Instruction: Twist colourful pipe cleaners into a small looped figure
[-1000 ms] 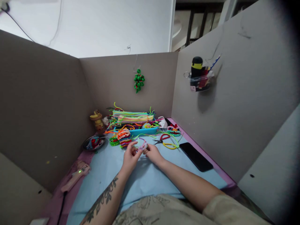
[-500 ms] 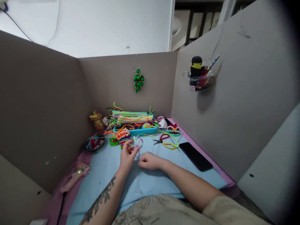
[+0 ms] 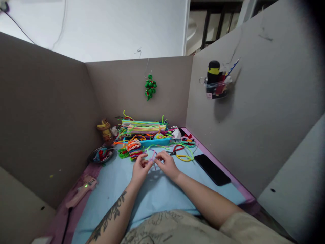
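Note:
My left hand (image 3: 139,168) and my right hand (image 3: 167,164) meet above the light blue mat (image 3: 157,193), both pinching a thin lilac pipe cleaner piece (image 3: 152,157) between their fingertips. The piece is bent into a small loop with a tail hanging down. Just beyond my hands lie coiled pipe cleaner shapes (image 3: 133,146) in orange, white, green and red. Behind them a blue tray (image 3: 154,141) holds a stack of straight pipe cleaners (image 3: 143,126) in many colours.
Red-handled pliers (image 3: 174,150) and loose green and yellow pipe cleaners (image 3: 185,157) lie right of my hands, beside a black phone (image 3: 212,169). A pink glue gun (image 3: 81,191) and a dark dish (image 3: 101,155) sit at the left. Grey cardboard walls (image 3: 45,112) enclose the desk.
My right hand dropped to the mat and pulled away from the loop, then rose again and rejoined my left hand on the lilac piece. My left hand stayed roughly in place.

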The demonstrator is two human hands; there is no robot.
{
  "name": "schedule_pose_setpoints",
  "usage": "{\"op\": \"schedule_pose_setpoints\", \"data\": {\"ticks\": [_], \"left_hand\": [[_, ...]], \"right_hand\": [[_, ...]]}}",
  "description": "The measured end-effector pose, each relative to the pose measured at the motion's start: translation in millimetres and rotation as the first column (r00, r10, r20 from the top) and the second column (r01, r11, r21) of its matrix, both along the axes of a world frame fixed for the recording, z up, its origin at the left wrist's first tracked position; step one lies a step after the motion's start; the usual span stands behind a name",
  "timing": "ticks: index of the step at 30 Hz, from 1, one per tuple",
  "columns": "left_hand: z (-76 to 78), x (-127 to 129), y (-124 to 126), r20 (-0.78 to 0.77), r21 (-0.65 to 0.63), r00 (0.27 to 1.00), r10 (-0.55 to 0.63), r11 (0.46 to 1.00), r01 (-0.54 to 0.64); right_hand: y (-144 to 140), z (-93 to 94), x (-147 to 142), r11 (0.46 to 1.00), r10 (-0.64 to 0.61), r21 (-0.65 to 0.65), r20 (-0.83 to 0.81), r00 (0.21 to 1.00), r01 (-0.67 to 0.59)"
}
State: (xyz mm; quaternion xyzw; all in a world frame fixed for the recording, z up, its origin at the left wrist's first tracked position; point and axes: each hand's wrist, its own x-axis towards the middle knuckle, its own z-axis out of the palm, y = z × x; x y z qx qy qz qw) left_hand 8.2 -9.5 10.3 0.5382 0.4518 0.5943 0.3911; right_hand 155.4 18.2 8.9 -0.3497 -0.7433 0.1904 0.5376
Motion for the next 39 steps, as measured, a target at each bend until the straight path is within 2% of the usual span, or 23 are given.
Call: {"op": "schedule_pose_setpoints", "data": {"ticks": [5,14,23,27,33,39], "left_hand": [[0.3,1.4,-2.2,0.029,-0.023,0.999,-0.038,0.999,0.039],[-2.9,-0.6,0.0,0.028,-0.04,0.999,-0.018,0.999,0.019],[-5.9,-5.5,0.8,-0.052,-0.003,0.999,-0.004,1.0,0.004],[-7.5,-5.5,1.5,-0.043,-0.013,0.999,-0.007,1.0,0.007],[-6.9,-4.1,1.0,-0.035,-0.024,0.999,-0.033,0.999,0.032],[-4.5,-4.8,1.3,0.001,-0.066,0.997,-0.077,0.995,0.077]], "right_hand": [[0.1,-2.0,-0.6,0.999,-0.036,0.028,0.003,0.999,0.036],[-3.0,-0.6,-0.8,0.992,-0.033,0.126,0.021,0.999,0.03],[-2.1,-1.3,-1.9,0.98,-0.077,0.184,-0.002,0.997,0.076],[-0.6,-3.0,-1.4,0.972,-0.082,0.22,0.005,0.997,0.079],[-0.8,-3.1,-0.6,0.958,-0.101,0.271,0.01,0.995,0.095],[-1.1,-2.2,1.1,0.961,-0.099,0.263,0.05,0.994,0.082]]}}
